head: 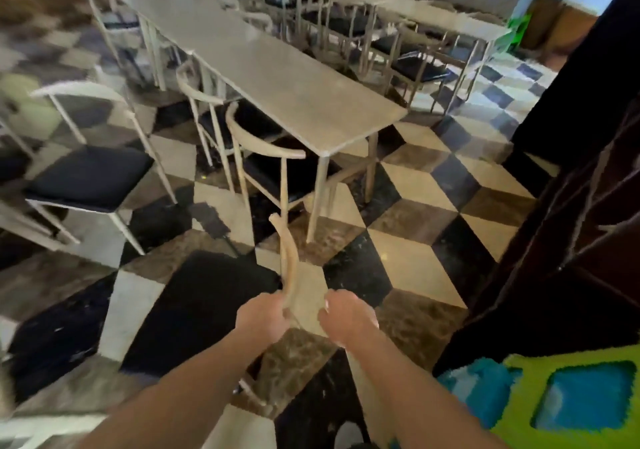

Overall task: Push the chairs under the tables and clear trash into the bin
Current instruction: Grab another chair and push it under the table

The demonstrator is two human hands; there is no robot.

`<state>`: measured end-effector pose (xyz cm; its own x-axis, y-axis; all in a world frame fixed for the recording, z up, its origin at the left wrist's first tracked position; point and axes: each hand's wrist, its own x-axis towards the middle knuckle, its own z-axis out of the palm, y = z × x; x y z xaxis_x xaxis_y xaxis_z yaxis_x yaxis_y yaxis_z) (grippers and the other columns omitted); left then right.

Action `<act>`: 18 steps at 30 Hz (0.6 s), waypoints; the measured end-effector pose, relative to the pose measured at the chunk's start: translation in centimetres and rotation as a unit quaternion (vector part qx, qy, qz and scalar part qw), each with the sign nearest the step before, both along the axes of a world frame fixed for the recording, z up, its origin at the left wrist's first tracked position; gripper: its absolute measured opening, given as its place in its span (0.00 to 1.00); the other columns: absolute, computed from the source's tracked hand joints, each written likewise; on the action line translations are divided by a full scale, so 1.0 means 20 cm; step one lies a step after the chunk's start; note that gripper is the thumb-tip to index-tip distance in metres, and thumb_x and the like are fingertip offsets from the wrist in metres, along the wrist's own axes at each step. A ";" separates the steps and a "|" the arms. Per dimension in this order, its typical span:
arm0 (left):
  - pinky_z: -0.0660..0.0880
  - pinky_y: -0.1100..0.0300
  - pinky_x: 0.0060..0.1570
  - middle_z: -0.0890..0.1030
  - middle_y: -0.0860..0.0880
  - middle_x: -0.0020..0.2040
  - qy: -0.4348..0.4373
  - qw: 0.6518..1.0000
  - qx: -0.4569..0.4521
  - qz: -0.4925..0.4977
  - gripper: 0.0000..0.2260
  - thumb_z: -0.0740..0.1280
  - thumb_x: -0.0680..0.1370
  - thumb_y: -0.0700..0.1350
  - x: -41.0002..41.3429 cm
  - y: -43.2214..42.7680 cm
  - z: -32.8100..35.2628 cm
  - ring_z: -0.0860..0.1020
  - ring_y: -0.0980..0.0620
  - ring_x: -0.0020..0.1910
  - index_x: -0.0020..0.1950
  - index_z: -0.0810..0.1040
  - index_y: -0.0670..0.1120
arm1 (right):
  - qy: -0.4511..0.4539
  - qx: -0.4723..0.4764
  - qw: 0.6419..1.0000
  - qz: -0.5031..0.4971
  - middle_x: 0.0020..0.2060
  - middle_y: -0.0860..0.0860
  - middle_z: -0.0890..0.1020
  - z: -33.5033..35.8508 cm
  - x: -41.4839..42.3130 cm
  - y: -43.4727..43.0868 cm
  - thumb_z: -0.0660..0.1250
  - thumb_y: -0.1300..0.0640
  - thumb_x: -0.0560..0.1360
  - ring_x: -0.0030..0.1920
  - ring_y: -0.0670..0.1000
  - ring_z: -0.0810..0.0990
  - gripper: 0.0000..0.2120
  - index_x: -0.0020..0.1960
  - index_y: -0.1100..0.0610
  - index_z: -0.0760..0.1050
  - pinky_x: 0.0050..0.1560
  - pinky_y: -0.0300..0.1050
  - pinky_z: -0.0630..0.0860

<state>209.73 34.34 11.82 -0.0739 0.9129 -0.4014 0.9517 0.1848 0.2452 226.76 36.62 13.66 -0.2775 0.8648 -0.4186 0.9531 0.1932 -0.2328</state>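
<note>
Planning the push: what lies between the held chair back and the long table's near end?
In the head view, only bare checkered floor separates the chair back from the table.

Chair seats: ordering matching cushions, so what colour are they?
Black, on pale cream frames; the head view shows it best on the pulled-out chair at left.

Two bare forearms, no sleeves; left hand [264, 317], right hand [347, 316] ungloved, no jewellery visible.

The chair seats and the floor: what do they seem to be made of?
Chair seat: a black padded cushion, probably vinyl or leather, judging by its soft edges and dull sheen. Floor: polished stone or ceramic tiles, with marbled veining and glossy reflections.
</note>
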 end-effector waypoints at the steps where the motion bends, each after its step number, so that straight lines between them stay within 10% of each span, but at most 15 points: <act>1: 0.76 0.52 0.49 0.79 0.49 0.52 -0.007 0.999 -0.008 0.038 0.13 0.57 0.82 0.56 0.01 0.05 0.04 0.79 0.47 0.51 0.58 0.74 0.49 | 0.008 0.001 1.000 0.022 0.60 0.54 0.77 0.02 0.02 0.11 0.56 0.50 0.84 0.60 0.58 0.78 0.15 0.65 0.55 0.73 0.56 0.51 0.75; 10: 0.74 0.54 0.38 0.77 0.50 0.45 -0.008 0.962 -0.004 0.271 0.09 0.60 0.82 0.54 0.07 0.33 -0.02 0.76 0.50 0.41 0.48 0.71 0.50 | 0.064 0.013 0.975 0.211 0.42 0.46 0.73 0.08 0.03 0.83 0.60 0.50 0.83 0.51 0.52 0.79 0.08 0.46 0.50 0.70 0.48 0.45 0.71; 18: 0.69 0.56 0.31 0.74 0.50 0.42 -0.055 0.911 -0.021 0.408 0.08 0.60 0.81 0.52 0.16 0.79 -0.35 0.75 0.50 0.38 0.47 0.70 0.48 | 0.052 0.015 0.931 0.362 0.44 0.47 0.71 -0.05 0.02 1.27 0.58 0.50 0.83 0.49 0.51 0.77 0.10 0.56 0.54 0.74 0.48 0.45 0.72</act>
<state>212.99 50.06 4.87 -0.6783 0.5562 -0.4801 0.4635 0.8309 0.3079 227.24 61.97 12.58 -0.8289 0.4469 -0.3364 0.5443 0.7833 -0.3004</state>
